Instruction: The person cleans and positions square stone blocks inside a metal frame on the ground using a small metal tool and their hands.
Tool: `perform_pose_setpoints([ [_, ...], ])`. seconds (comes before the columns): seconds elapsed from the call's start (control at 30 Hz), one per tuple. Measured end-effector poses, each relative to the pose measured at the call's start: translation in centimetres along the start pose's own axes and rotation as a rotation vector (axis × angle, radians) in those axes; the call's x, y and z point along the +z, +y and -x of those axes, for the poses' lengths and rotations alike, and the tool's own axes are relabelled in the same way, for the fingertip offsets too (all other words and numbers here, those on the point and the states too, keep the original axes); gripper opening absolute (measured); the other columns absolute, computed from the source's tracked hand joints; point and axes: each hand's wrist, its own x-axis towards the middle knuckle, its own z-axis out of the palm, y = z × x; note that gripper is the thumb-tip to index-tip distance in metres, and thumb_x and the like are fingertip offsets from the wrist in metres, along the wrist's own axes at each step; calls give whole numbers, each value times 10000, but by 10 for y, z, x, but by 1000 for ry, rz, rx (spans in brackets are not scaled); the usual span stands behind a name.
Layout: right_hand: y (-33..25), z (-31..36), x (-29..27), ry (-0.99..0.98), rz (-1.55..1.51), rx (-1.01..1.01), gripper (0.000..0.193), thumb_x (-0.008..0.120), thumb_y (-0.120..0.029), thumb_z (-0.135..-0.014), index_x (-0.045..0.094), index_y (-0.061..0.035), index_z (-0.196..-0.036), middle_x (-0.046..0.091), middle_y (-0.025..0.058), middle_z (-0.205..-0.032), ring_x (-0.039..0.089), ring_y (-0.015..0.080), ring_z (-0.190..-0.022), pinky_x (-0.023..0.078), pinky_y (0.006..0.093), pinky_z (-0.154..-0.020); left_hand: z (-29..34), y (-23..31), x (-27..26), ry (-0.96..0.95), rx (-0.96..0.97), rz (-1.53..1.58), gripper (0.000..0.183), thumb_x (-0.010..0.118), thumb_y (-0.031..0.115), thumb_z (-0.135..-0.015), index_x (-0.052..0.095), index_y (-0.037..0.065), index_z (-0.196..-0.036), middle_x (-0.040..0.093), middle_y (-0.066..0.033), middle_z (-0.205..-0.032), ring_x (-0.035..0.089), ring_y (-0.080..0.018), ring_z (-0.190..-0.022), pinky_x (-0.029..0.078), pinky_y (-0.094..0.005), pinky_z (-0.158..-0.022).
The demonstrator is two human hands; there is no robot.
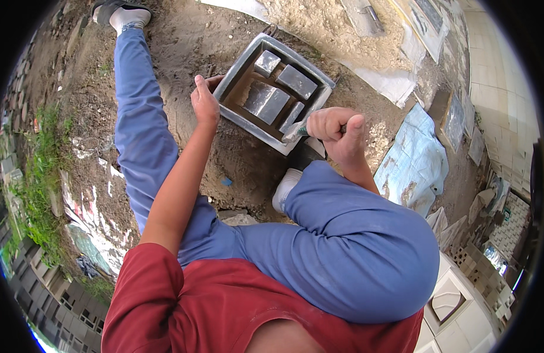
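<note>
A grey square mould point(235, 66) sits tilted on the dirt in front of me, with several raised blocks point(265, 101) inside and brown sandy material around them. My left hand point(205, 105) holds the mould's left side near its corner, and part of its fingers is hidden. In my right hand point(335, 132) is a small trowel point(294, 133), its fist closed round the handle. The trowel's dusty blade meets the mould's near right rim.
Beyond the mould lies a heap of pale sand point(319, 23) with a larger trowel point(366, 17) on it. A light blue sheet point(414, 156) spreads at the right. Stacked pale blocks point(460, 306) stand lower right; grass point(39, 188) grows left. My legs flank the mould.
</note>
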Motion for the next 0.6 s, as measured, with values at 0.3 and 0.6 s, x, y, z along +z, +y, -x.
perform_pose_setpoints([
  [0.3,21,9,7,-130,129,105,641,471,-473,-1092,344,-44,-633,331,8,-574,299,116,-536,241,318,-502,-2,2,-1,-8,30,-99,815,202,505,-1119,753,-90,-1042,765,-155,-987,706,-227,-935,495,-326,-956],
  [0.6,35,23,7,31,16,73,487,471,-247,-1068,339,-33,-651,338,13,-590,295,127,-546,244,328,-511,7,9,0,-2,14,-99,803,202,497,-1121,742,-94,-1068,761,-156,-1014,705,-232,-946,495,-331,-960],
])
